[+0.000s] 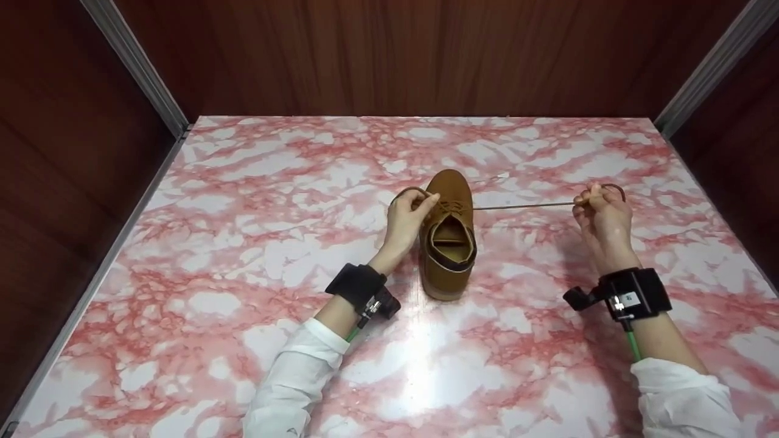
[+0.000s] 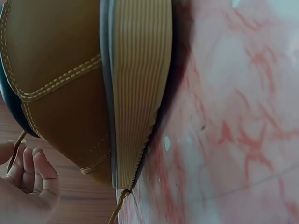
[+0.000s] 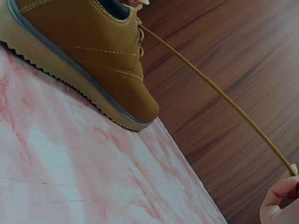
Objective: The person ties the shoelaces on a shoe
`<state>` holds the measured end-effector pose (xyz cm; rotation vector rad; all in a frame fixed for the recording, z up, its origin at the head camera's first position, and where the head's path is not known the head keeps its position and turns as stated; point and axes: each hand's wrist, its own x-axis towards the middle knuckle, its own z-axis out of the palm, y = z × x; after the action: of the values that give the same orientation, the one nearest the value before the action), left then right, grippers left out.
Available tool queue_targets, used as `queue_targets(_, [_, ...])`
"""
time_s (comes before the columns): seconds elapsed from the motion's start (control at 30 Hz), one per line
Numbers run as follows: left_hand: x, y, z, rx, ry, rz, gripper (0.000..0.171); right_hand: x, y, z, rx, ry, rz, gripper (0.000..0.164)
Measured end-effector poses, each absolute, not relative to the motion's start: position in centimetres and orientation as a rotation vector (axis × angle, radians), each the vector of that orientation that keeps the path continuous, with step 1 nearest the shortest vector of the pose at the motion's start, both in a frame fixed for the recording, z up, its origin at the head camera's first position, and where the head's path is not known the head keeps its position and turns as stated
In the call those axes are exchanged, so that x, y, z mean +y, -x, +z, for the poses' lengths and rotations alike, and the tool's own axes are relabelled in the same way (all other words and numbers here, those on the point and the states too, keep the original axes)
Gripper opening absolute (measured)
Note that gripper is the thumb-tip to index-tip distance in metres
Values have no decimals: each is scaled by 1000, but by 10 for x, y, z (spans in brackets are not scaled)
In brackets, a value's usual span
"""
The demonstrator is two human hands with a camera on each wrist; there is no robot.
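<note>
A brown lace-up shoe point(image 1: 447, 280) stands upright on its sole, toe pointing away from me. At the left of its laced front my left hand point(image 1: 403, 224) pinches one lace between thumb and fingertips, and the lace's loose part arcs over the knuckles. Well out to the right, my right hand point(image 1: 608, 226) grips the other shoelace point(image 1: 523, 207), which runs straight and taut from the shoe's eyelets; its tail curls above the hand. The right wrist view shows this lace point(image 3: 210, 85) slanting between shoe and fingers. Ribbed sole point(image 2: 138, 70) and stitching fill the left wrist view.
The shoe rests on a red-and-white marbled tabletop point(image 1: 255, 340). Dark wood-grain panels point(image 1: 389, 55) enclose the back and both sides, with metal strips at the corners. Both wrists wear black straps point(image 1: 636, 292) with small cameras and green cables.
</note>
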<state>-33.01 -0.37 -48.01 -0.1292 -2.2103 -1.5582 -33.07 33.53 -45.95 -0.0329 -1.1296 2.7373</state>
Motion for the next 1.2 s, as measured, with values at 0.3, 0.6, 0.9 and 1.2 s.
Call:
queue_targets(0.3, [-9, 304, -451, -2316, 258, -1571, 25, 335, 336, -458, -1314, 20, 2629, 33])
queue_targets(0.6, [-14, 259, -391, -2338, 338, -1561, 18, 332, 362, -464, -1488, -151, 2592, 36])
queue_targets(0.9, [-13, 259, -390, -2333, 328, -1510, 17, 310, 379, -426, -1810, -127, 2637, 33])
queue_targets(1.2, [-12, 258, -389, -2329, 344, -1468, 17, 243, 361, -360, -2229, -206, 2226, 29])
